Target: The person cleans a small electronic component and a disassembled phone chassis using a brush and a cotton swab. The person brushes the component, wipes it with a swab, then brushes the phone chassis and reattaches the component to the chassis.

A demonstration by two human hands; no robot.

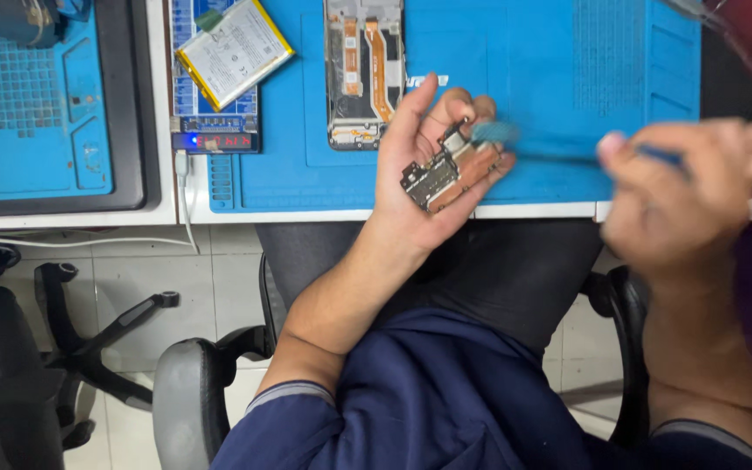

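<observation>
Blue mat (550, 78), yellow-edged white battery (233, 52)

I'm seeing a white workbench (71, 216) carrying a blue repair mat (524, 87), an opened phone frame (364, 70) lying on it, a yellow-edged battery (233, 52) resting beside — atop a blue board with a glowing red display (217, 130).

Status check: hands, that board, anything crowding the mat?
Left hand cradles small circuit board. Right hand, blurred, grips blue brush, its head at the board. Opened phone frame and battery lie apart on mat.
</observation>
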